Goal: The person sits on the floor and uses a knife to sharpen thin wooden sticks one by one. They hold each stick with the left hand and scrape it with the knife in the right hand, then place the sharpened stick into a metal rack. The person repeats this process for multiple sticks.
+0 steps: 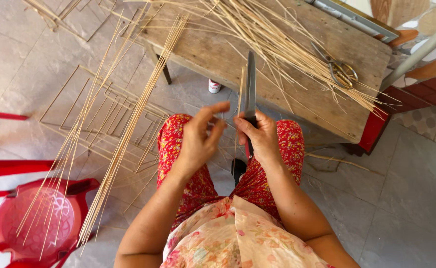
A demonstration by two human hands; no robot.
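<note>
My right hand (261,136) grips a long knife (250,84) by its dark handle, blade pointing away from me over the wooden bench (322,54). A thin bamboo strip (241,87) lies along the blade's left side, pinched by the same hand. My left hand (200,136) hovers just left of the knife with fingers spread, fingertips near the strip; I cannot tell if they touch it. Both hands are above my knees in red flowered trousers.
A loose heap of bamboo strips (282,42) and scissors (338,69) lie on the bench. A long bundle of strips (124,144) leans from the bench onto a red plastic chair (44,223). Bamboo frames (104,114) lie on the tiled floor. A small can (214,86) stands under the bench.
</note>
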